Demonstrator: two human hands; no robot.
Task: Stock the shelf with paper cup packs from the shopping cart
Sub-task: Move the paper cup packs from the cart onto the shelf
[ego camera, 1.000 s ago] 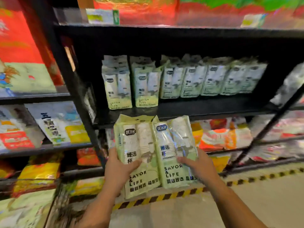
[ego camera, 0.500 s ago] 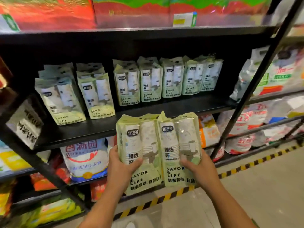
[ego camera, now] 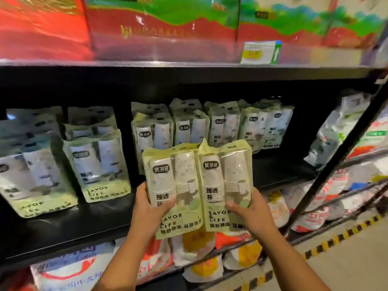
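Two pale green paper cup packs sit side by side in front of me, upright. My left hand (ego camera: 150,211) grips the left pack (ego camera: 174,185) at its lower left edge. My right hand (ego camera: 252,213) grips the right pack (ego camera: 226,181) at its lower right. Both packs hover just in front of the black shelf (ego camera: 100,223), above its front edge. Several matching packs (ego camera: 98,162) stand on that shelf, left and behind.
Red and green boxes (ego camera: 159,24) fill the shelf above, with a price tag (ego camera: 260,52) on its edge. A slanted black upright (ego camera: 336,162) stands at the right. Bagged goods (ego camera: 197,248) lie on lower shelves. Yellow-black floor tape (ego camera: 344,234) runs along the base.
The view has come closer to the shelf and shifted right. Both packs have risen toward the shelf with the cup packs. My grip on them is unchanged.
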